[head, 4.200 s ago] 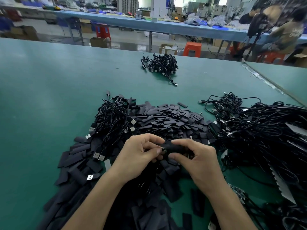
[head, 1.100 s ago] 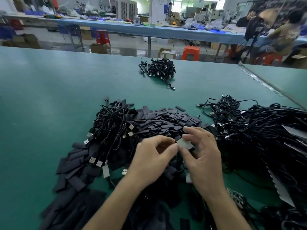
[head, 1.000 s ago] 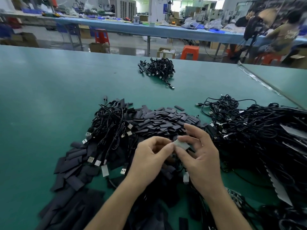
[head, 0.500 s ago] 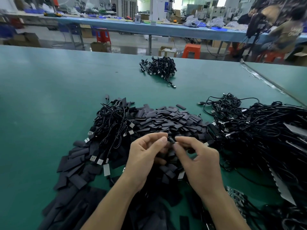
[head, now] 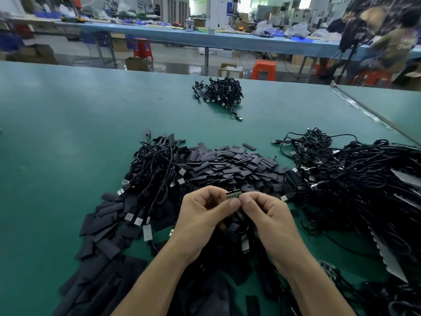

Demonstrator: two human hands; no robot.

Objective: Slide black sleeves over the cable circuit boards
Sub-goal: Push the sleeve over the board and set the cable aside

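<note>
Black sleeves (head: 227, 165) lie in a wide flat heap on the green counter (head: 68, 124), just behind the two hands. The left hand (head: 200, 217) and the right hand (head: 268, 217) meet above the near edge of this heap. Both have the fingers curled, and thumb and forefinger of each pinch the same small circuit board (head: 233, 195). The board stands out a little above the fingertips, with its green face and a row of contacts showing. Its cable goes down between the palms, where I cannot follow it. I cannot tell if a sleeve is also held under the fingers.

The step, as I judge it, is to make the board ready for a sleeve. To do it well, one hand should hold the board by its narrow edges near the cable end, so that the other end is free. The other hand should take one sleeve only and press its flat sides lightly so the mouth opens. Then it should slide the sleeve straight along the board, not at an angle, because the corners and contacts may catch. The tangle of cables (head: 353, 179) at the right is near, so loose loops should not come between sleeve and board.
</note>
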